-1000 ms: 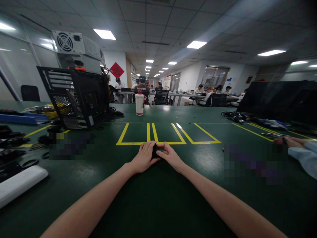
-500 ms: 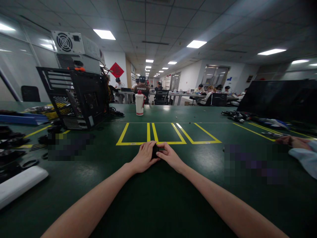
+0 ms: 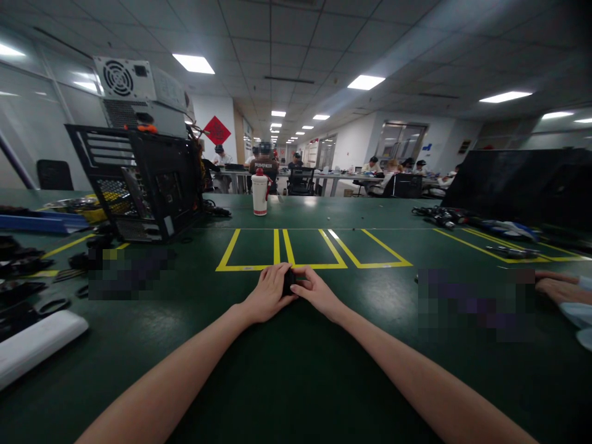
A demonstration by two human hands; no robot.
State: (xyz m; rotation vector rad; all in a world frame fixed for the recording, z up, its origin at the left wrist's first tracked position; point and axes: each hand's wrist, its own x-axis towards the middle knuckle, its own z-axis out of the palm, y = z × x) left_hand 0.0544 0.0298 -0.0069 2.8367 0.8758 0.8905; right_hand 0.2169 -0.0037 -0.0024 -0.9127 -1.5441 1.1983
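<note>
Between my two hands is a small black object; its kind cannot be made out, as fingers cover much of it. My left hand wraps round its left side, with fingers over the top and the thumb below. From the right, my right hand pinches its edge with thumb and fingers. Both hands rest low over the green table, just in front of the yellow tape outlines.
A white cup stands beyond the tape. At left are an open computer case with power supplies on top, and a white bar. A co-worker's hand, cables and a dark monitor are at right.
My hands and the black object hold almost the same position. At the right edge, the co-worker's hand has drawn back from the metal tool lying near the tape.
</note>
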